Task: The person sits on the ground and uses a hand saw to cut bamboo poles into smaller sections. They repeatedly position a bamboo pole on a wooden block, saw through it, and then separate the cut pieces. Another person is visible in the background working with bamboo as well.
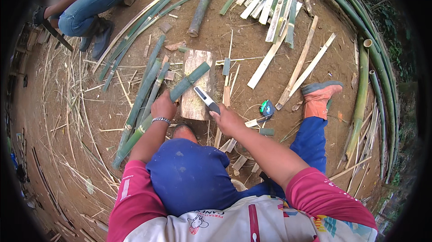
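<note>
My left hand (163,107) is closed around a green bamboo length (191,80). Its far end lies across a pale, scarred wooden block (197,107) set on the ground before me. I cannot tell whether the green stretch below my left wrist belongs to the same piece. In my right hand (227,120) is a hand tool (206,99) with a dark grip and a flat, pale, slotted body. Its tip points at the bamboo from the right, over the block; its exact kind is unclear. More green bamboo lengths (144,80) lie just left of the block.
Split bamboo strips (272,8) pile up at the far right. A teal tape measure (267,108) sits near my right boot (320,98). Long green poles (382,57) curve along the right side. At the far left crouches another person (90,12) with a long blade (57,35).
</note>
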Motion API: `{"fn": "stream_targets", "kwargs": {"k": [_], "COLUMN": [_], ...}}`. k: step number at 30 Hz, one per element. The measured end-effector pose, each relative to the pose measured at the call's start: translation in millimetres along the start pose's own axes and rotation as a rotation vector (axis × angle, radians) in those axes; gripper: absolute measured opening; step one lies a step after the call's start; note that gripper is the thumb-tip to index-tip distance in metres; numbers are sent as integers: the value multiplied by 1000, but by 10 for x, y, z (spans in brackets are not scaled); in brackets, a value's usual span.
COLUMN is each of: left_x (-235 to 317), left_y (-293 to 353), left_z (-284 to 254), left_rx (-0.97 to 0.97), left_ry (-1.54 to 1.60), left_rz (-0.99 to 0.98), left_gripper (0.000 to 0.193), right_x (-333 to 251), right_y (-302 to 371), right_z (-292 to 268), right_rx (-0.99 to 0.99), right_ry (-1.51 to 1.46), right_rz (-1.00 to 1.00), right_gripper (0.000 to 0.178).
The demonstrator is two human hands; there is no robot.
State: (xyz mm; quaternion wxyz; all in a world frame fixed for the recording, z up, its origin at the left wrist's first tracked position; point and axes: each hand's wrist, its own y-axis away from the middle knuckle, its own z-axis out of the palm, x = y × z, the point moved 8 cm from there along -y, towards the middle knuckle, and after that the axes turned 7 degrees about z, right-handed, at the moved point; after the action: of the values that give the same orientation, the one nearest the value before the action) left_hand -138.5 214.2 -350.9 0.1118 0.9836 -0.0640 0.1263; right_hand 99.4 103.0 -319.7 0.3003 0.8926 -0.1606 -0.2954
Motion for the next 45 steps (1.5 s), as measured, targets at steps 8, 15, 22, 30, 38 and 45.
{"fn": "stream_targets", "kwargs": {"k": [8, 15, 22, 30, 38, 45], "left_x": [-40, 1, -9, -8, 1, -8], "left_y": [35, -9, 19, -6, 10, 13], "left_z": [122, 63, 93, 32, 26, 76], "left_rx": [8, 4, 41, 26, -6, 62], "left_ry": [-5, -17, -3, -4, -20, 5], "left_rz": [45, 45, 65, 53, 32, 109], "left_gripper": [27, 23, 25, 24, 28, 23], "right_x": [1201, -53, 1525, 1047, 565, 1976], "right_y": [807, -250, 709, 482, 87, 1049], "right_z": [358, 107, 602, 502, 324, 642], "right_rx": [-88, 17, -102, -86, -65, -120], "right_ry": [14, -141, -4, -110, -104, -77], "right_rz": [101, -82, 118, 62, -4, 151], "right_gripper": [46, 50, 60, 59, 54, 53]}}
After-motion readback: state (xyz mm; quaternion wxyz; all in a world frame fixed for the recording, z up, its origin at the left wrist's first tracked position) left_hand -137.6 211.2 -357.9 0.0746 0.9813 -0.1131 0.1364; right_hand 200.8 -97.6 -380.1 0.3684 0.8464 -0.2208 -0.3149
